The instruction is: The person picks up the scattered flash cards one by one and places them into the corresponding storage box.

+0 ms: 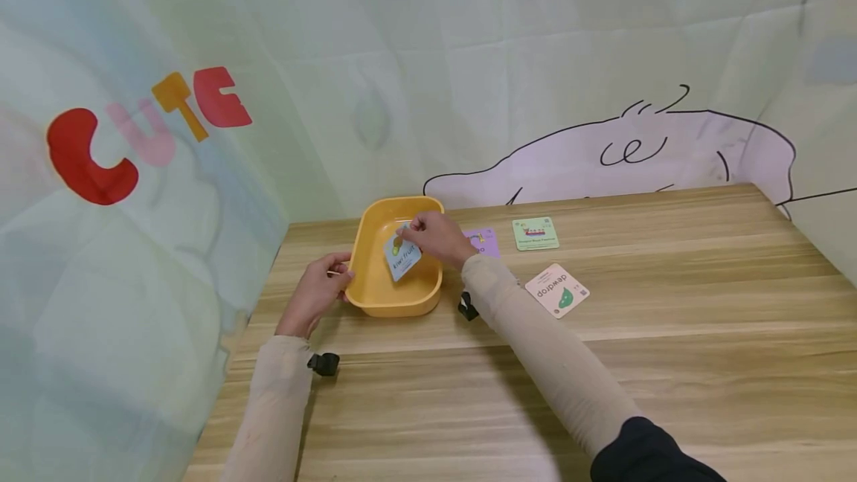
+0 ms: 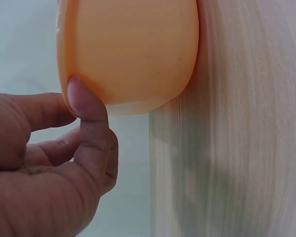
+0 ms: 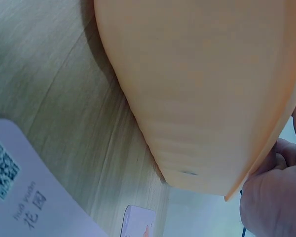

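A yellow plastic basin (image 1: 361, 285) stands at the far left of the wooden table. My left hand (image 1: 315, 292) pinches its left rim; the left wrist view shows the fingers (image 2: 91, 113) at the rim's edge. With thumb and fingertips, my right hand (image 1: 438, 236) holds a light-blue card (image 1: 402, 259) by its upper edge, inside the basin's outline. The card is tilted, bears a kiwi picture and reads "kiwi fruit". In the right wrist view the basin wall (image 3: 197, 98) hides the card, while the right hand (image 3: 276, 197) shows beyond the rim.
Right of the basin lie a purple card (image 1: 487, 242), partly behind the right hand, a green card (image 1: 535, 233) and a pale pink "dewdrop" card (image 1: 557, 290). The right wrist view shows a card with a QR code (image 3: 29, 197) close by. A printed cloth (image 1: 402, 95) hangs behind the table.
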Tool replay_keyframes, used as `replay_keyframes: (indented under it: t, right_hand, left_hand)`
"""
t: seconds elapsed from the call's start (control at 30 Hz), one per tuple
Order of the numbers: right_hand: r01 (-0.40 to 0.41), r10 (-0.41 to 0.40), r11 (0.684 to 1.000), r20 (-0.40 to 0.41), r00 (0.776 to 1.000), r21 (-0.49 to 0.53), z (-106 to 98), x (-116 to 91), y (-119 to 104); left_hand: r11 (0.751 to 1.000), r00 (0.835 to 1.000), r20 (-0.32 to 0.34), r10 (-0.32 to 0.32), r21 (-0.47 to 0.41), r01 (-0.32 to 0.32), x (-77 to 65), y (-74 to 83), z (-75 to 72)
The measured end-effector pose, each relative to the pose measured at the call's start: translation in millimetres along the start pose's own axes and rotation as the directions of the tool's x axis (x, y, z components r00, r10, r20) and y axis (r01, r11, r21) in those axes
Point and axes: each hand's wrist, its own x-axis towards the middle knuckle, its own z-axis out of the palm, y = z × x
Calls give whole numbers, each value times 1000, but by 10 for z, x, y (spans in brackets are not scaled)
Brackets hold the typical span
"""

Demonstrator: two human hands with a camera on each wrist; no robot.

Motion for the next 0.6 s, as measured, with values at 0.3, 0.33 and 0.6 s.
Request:
replay_keyframes:
  t: [0.3,0.33,0.6]
  right_hand:
    - [-1,1,1000,8,1000,-7,-12,1,5]
    - [-1,1,1000,6,1000,-7,-11,2,6]
    - [-1,-1,998,28,1000,60,-10,-16,-11]
  left_hand:
    - [1000,1000,-5,-13,2,13,8,0,2]
    - [1000,1000,-6,-16,3,16,7,4,2]
    - [1000,1000,-8,-30,-1,30,-6,20,3]
